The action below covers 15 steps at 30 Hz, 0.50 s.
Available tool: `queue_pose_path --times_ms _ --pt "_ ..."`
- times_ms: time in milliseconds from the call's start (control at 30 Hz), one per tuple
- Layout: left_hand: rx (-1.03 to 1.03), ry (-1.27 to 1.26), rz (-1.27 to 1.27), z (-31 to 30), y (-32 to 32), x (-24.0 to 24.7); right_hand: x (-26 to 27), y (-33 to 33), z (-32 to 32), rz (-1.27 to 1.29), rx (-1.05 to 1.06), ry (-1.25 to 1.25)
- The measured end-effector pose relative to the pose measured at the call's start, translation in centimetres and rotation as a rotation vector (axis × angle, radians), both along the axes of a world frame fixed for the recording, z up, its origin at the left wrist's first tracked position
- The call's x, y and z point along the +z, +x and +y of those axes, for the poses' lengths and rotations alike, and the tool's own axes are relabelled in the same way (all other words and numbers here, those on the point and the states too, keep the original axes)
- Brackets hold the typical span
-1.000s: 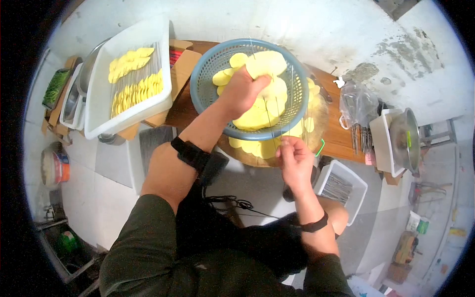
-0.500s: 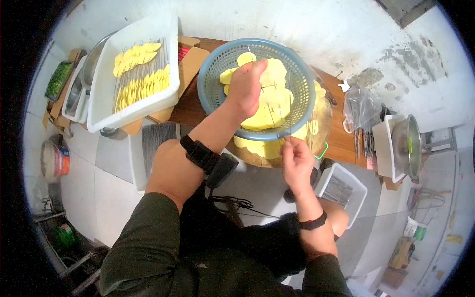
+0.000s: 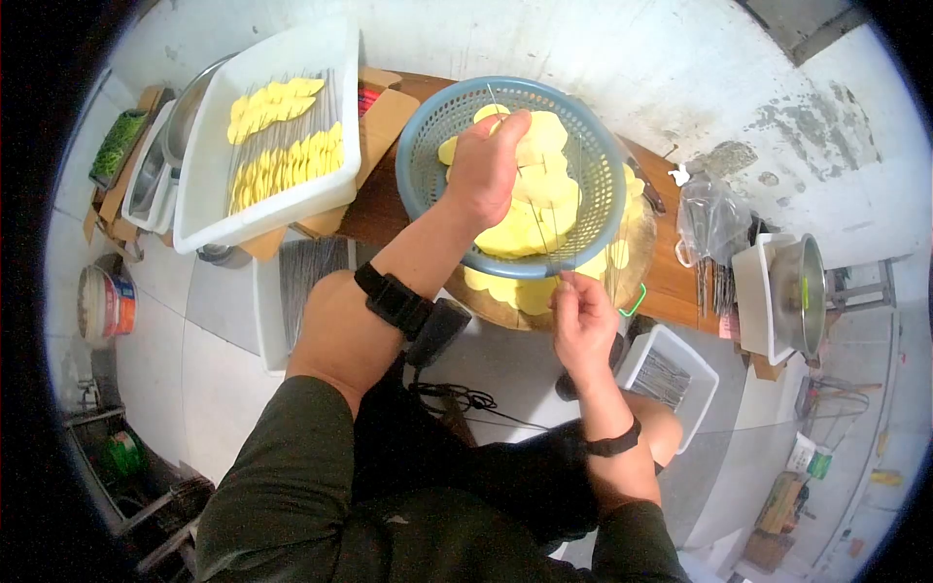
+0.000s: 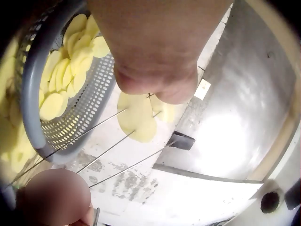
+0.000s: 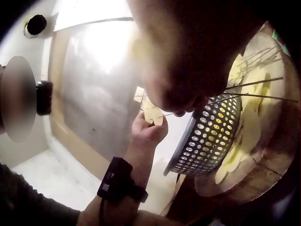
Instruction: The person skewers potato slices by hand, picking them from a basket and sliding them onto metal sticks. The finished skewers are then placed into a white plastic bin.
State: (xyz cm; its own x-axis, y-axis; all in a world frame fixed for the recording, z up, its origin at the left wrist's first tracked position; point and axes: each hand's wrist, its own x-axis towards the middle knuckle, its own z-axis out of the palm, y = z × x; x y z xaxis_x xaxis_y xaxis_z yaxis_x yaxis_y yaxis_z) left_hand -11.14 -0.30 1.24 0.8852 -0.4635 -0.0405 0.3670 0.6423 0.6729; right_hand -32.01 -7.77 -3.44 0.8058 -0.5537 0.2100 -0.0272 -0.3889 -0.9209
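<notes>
My left hand (image 3: 486,173) is above the blue-grey plastic basket (image 3: 413,165), thumb uppermost. In the left wrist view it holds thin yellow potato slices (image 4: 138,123) with several metal skewers (image 4: 106,150) through them. My right hand (image 3: 585,325) is by the basket's near rim, its thumb and fingers pinching the skewers' near ends. The right wrist view shows the slices (image 5: 153,115) in the left hand's fingers, and skewer ends (image 5: 263,84) jutting out past the right hand (image 5: 183,89). More potato slices (image 3: 515,233) lie heaped in the basket.
Under the basket is a round wooden board (image 3: 637,248) with slices on it. At left, a white tub (image 3: 209,228) holds skewered slices. A white box of skewers (image 3: 705,384) stands at lower right. A plastic bag (image 3: 709,219) and metal bowl (image 3: 812,296) are farther right.
My left hand has turned thumb-up and moved slightly right; the large slice earlier seen beside its thumb is now mostly hidden. My right hand stays almost in place. The view has shifted a little.
</notes>
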Motion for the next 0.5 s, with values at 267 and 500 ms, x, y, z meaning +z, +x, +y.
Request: queue_pose_path --times_ms 267,500 --pt "-0.025 -0.009 0.004 -0.1 -0.6 0.6 0.6 -0.2 0.3 -0.021 0.025 0.126" --pt "0.04 0.4 -0.577 0.3 -0.9 -1.4 1.6 0.5 0.1 0.021 0.033 0.175"
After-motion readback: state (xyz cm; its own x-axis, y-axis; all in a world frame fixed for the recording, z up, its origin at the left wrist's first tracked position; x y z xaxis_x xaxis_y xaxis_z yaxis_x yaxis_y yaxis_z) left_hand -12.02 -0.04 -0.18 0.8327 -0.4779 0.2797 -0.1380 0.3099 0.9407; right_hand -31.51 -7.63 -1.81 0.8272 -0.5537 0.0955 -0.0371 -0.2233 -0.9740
